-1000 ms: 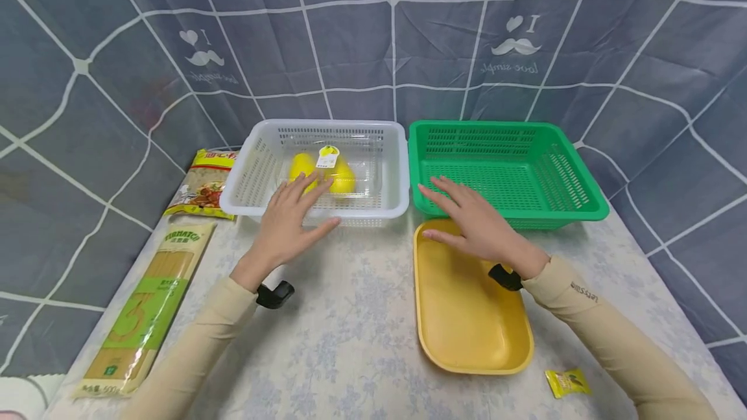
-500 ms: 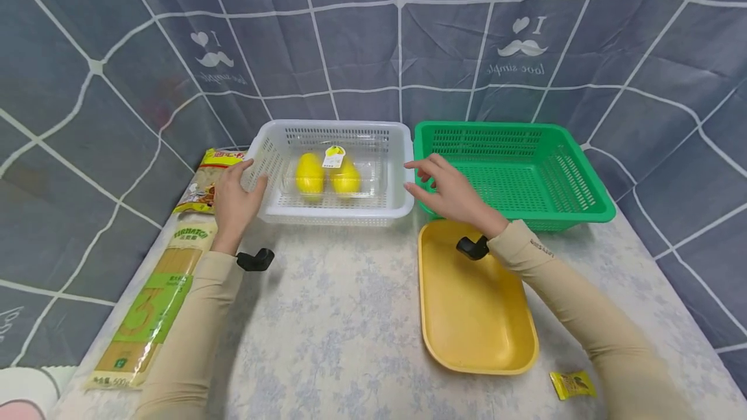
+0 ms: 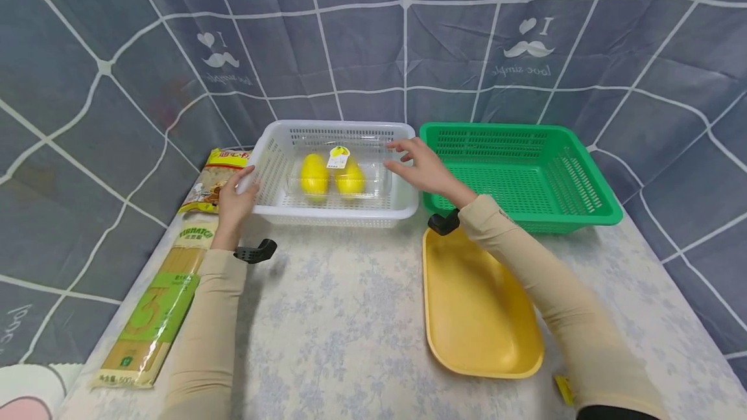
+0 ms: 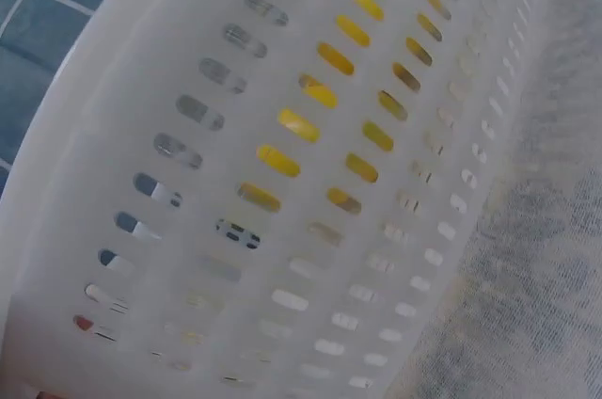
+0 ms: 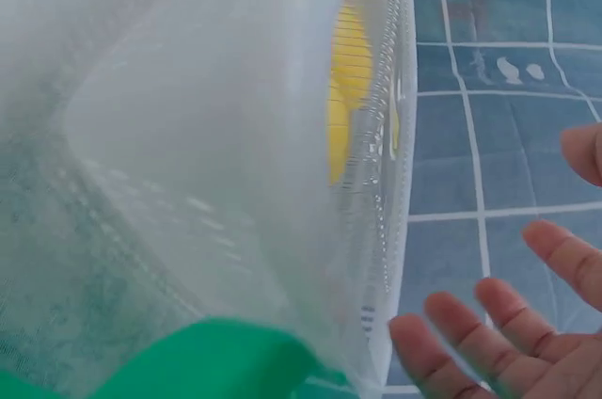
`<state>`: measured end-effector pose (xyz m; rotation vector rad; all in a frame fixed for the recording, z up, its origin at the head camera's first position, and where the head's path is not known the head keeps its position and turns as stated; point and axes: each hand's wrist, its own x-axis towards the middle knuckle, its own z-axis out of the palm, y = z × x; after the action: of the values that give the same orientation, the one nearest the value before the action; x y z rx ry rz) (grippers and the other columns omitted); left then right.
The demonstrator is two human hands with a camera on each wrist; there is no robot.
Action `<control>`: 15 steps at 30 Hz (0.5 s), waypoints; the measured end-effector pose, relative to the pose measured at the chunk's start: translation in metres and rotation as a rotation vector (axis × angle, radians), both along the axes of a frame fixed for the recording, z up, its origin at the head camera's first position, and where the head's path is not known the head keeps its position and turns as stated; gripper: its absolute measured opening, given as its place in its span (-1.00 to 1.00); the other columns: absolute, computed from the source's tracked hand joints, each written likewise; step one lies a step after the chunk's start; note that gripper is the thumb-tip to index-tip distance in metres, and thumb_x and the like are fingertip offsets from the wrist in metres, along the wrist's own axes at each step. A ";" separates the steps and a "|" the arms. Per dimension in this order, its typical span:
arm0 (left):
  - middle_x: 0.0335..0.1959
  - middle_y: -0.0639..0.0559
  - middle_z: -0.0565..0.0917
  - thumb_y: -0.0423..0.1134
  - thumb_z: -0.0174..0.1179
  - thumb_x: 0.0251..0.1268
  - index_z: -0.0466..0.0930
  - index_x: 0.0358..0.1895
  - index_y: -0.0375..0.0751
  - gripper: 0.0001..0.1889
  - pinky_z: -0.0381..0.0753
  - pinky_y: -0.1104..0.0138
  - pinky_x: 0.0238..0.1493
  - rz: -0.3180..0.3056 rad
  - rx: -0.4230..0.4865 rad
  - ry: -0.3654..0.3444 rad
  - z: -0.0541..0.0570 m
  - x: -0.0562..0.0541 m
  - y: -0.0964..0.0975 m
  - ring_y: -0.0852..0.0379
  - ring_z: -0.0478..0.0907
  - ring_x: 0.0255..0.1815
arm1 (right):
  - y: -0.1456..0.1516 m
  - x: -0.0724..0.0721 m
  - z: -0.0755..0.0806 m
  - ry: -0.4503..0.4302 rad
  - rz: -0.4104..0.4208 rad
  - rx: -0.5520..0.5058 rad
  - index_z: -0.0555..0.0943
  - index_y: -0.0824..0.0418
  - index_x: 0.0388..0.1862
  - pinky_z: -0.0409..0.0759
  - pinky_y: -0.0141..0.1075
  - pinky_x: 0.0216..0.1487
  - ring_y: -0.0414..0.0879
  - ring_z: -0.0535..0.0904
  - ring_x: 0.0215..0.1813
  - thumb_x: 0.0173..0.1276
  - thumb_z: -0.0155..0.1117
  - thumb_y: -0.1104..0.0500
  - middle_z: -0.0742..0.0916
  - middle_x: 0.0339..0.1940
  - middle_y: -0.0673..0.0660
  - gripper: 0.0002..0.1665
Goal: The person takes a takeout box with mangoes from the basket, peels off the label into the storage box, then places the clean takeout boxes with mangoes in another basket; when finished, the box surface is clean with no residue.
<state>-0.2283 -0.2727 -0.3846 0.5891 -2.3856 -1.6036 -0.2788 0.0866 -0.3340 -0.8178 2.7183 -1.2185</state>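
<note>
A white plastic basket (image 3: 335, 214) stands on the cloth-covered table. Inside lies a clear plastic box (image 3: 373, 180) with a label and two yellow lemon-like fruits (image 3: 314, 177). My left hand (image 3: 233, 206) holds the basket's left rim, fingers over the edge; in the left wrist view the slotted basket wall (image 4: 282, 135) hides most of it. Above the basket's right end is my right hand (image 3: 423, 167), its fingers apart and holding nothing. The right wrist view shows those fingers (image 5: 517, 319) spread beside the rim.
To the right stands a green basket (image 3: 522, 218), with a yellow tray (image 3: 484, 342) in front. Along the left lie a pack of noodles (image 3: 152, 310) and a yellow-and-red food bag (image 3: 213, 180). A small yellow packet (image 3: 563, 389) is partly covered by the right sleeve.
My left hand has moved left from above the white basket to its left rim. My right hand has shifted from the green basket's edge to over the white basket's right end.
</note>
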 end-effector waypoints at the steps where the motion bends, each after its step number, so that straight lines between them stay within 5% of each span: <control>1: 0.42 -0.05 0.22 -0.30 -0.03 0.43 0.32 0.40 -0.01 -0.51 0.27 0.16 0.24 0.011 0.028 0.001 0.000 0.000 0.000 -0.02 0.22 0.30 | -0.002 -0.003 0.001 -0.019 0.003 0.000 0.43 0.20 0.32 0.43 -0.09 0.09 0.12 0.44 0.09 0.42 0.15 0.00 0.45 0.14 0.23 -0.44; 7: 0.34 -0.08 0.34 -0.35 -0.08 0.42 0.39 0.34 -0.06 -0.55 0.36 0.28 0.12 0.084 0.088 0.035 0.000 0.000 0.003 0.03 0.32 0.19 | -0.016 -0.018 0.003 -0.201 0.057 0.035 0.24 0.14 0.46 0.38 -0.03 0.18 0.21 0.32 0.25 0.42 0.11 -0.09 0.22 0.41 0.25 -0.29; 15: 0.30 -0.05 0.38 -0.35 -0.05 0.42 0.45 0.29 -0.11 -0.59 0.33 0.40 -0.06 0.119 0.134 0.059 -0.005 0.000 0.007 0.09 0.34 0.09 | -0.038 -0.032 0.005 -0.300 0.031 0.164 0.05 0.05 0.54 0.08 0.07 0.35 0.08 -0.22 0.50 0.39 0.10 -0.15 0.02 0.53 0.19 -0.15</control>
<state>-0.2285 -0.2662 -0.3897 0.6844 -2.1705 -1.7140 -0.3106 0.0485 -0.3291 -0.6013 2.5107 -1.0029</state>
